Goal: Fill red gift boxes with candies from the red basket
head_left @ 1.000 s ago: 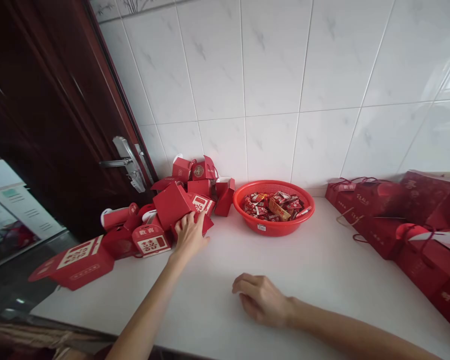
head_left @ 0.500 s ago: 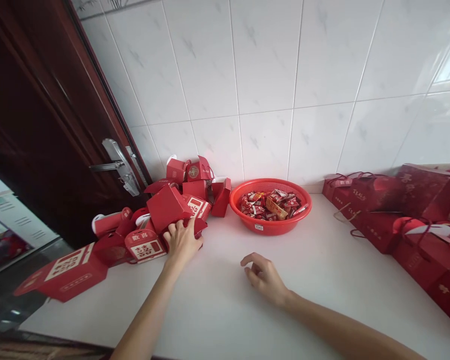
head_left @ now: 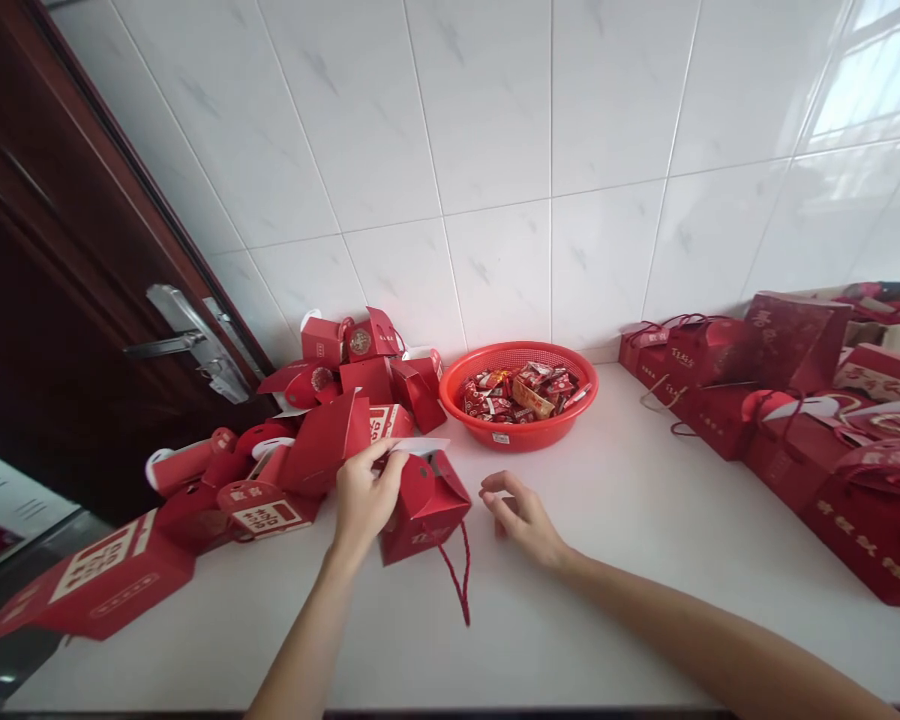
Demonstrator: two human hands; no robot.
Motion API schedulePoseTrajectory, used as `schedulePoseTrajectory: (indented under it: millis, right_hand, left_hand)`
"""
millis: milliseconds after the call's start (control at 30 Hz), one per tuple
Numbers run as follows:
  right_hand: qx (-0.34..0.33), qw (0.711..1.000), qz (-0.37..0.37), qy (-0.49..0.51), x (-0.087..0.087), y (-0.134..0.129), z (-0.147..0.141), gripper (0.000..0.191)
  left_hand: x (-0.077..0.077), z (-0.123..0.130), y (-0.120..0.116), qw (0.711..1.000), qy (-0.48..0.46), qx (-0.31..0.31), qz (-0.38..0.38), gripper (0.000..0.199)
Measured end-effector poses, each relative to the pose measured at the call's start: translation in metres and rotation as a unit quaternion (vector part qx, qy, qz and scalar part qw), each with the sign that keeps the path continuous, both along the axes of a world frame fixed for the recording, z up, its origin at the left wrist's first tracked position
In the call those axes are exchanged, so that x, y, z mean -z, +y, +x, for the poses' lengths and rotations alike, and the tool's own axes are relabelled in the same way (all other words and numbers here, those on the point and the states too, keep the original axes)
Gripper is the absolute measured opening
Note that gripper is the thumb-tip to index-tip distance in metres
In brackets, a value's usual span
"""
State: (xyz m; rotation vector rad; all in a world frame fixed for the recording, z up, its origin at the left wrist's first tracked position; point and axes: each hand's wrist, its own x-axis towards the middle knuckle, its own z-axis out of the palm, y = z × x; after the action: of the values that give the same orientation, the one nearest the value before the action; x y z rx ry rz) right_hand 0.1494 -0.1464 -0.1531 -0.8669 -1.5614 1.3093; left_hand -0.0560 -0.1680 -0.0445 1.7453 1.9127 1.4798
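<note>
Left hand (head_left: 366, 500) pinched closed on raised flap of small red cardboard box with twisted red cord (head_left: 424, 520); box over smooth white counter (head_left: 540, 650), can't tell if touching. From box: right hand (head_left: 525, 525) just beside at 3 o'clock, fingers half-curled, nothing held; round orange-red plastic basket (head_left: 521, 437) of wrapped sweets (head_left: 521, 395) at 1; jumbled red cardboard boxes (head_left: 326, 445) at 9–11; dark-red corded cardboard boxes (head_left: 810, 470) well apart, around 3.
</note>
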Motion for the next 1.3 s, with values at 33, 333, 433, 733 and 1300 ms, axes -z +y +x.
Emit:
schedulePoseTrajectory:
  millis: [33,333,433,733,1300]
  right_hand:
    - [0.004,1.000,-0.005,0.014,-0.001,0.001,0.001,0.034]
    - [0.107,0.987,0.112,0.048,-0.019,0.004,0.030,0.041]
    - [0.121,0.976,0.179,-0.016,-0.020,0.003,0.036,0.048]
    - [0.155,0.969,0.191,-0.036,-0.024,-0.001,0.032,0.025]
    - [0.009,0.955,0.217,-0.203,-0.044,-0.001,0.047,0.035]
  left_hand:
    - [0.001,0.007,0.001,0.999,-0.043,0.030,0.000,0.029]
    - [0.039,0.055,0.024,0.965,-0.186,0.181,0.022,0.026]
    - [0.050,0.059,0.026,0.965,-0.174,0.192,0.024,0.016]
    - [0.049,0.069,0.018,0.973,-0.049,0.214,0.074,0.016]
    - [0.036,0.066,0.008,0.965,-0.210,0.139,-0.075,0.030]
